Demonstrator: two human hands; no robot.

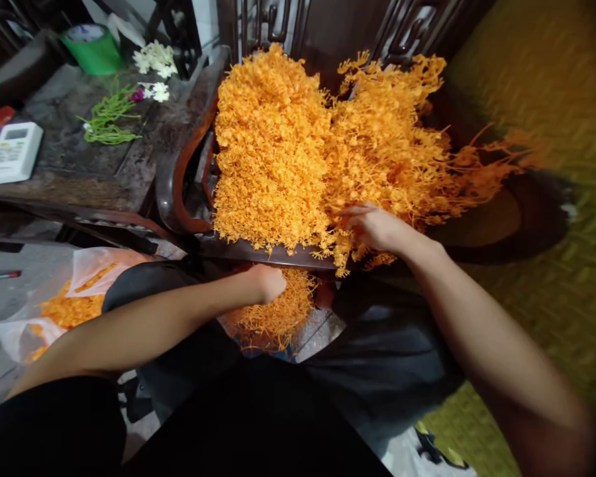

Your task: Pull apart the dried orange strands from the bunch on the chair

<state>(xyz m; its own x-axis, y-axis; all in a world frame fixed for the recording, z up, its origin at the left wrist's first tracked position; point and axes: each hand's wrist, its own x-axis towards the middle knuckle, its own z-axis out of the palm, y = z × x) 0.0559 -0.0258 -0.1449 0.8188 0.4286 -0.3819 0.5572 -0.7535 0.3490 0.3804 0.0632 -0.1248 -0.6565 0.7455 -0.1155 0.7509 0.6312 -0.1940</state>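
A dense block of orange artificial flower sprigs point(273, 159) lies on the dark wooden chair seat, with a looser heap of orange sprigs point(377, 146) against its right side. My right hand point(375, 226) is at the front edge of the looser heap, its fingers curled among the sprigs at the seat's rim. Lower down, my left hand point(269, 283) is closed, back upward, over a bunch of orange stems point(283, 315) between my knees. Its fingers are turned under, so whatever they hold is hidden.
Left of the chair, a dark wooden table point(139, 162) bears a green tape roll point(93, 50), green stems point(110, 122), white flowers point(155, 59) and a white remote control point(14, 152). A plastic bag point(87, 262) of orange pieces is on the floor. Yellow woven matting point(536, 298) is at right.
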